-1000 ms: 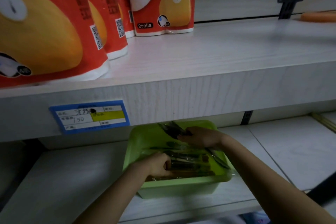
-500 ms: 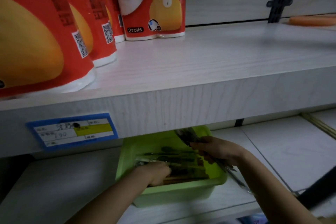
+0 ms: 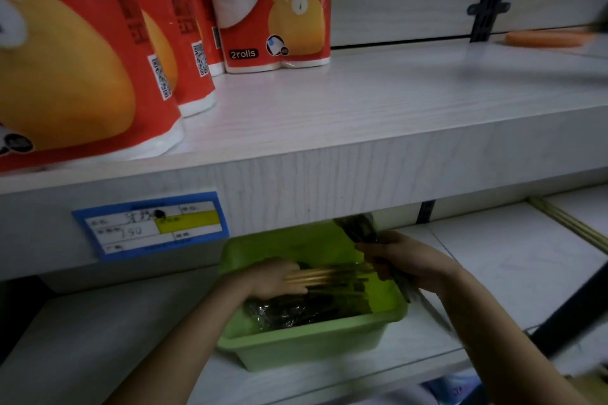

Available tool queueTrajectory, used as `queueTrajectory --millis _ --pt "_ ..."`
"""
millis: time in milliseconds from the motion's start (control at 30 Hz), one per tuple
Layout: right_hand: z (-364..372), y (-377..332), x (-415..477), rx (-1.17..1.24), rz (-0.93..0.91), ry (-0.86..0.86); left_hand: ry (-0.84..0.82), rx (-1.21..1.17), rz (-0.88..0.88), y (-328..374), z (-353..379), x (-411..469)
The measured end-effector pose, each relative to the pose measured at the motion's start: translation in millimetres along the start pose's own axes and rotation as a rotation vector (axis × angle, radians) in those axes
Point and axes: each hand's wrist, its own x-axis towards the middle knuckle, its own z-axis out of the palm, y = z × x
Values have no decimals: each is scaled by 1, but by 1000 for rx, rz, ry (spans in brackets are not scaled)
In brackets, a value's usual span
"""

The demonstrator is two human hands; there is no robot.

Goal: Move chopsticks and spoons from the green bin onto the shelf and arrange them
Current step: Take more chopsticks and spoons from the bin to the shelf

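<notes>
The green bin (image 3: 306,344) stands on the lower shelf (image 3: 513,270), under the upper shelf's front edge. Inside it lie dark plastic-wrapped utensils (image 3: 289,309) and a bundle of pale wooden chopsticks (image 3: 325,274). My left hand (image 3: 273,278) is inside the bin and grips the left end of that chopstick bundle. My right hand (image 3: 404,260) is at the bin's right rim and holds a bunch of dark wrapped utensils (image 3: 357,228); their top end rises toward the upper shelf and their lower end sticks out below my wrist.
The upper shelf (image 3: 378,115) carries red paper-roll packs (image 3: 273,10) at the left and an orange object (image 3: 546,39) at the far right. A blue price label (image 3: 151,223) sits on its front edge. Light chopsticks (image 3: 572,223) lie at the lower shelf's right.
My left hand has taken hold of the pale chopstick bundle and raised it in the bin. My right hand has shifted right to the bin's rim with its bunch of utensils.
</notes>
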Motion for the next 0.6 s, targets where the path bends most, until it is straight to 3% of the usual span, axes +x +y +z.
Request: queueTrajectory --millis 100,333,600 --pt "-2 0 -5 238 -27 59 -26 -138 22 8 -24 -9" --pt "8 6 -31 620 -149 165 -101 -738 31 38 -33 -27" --pt "-2 37 -76 750 -174 328 -95 -995 66 97 9 -36"
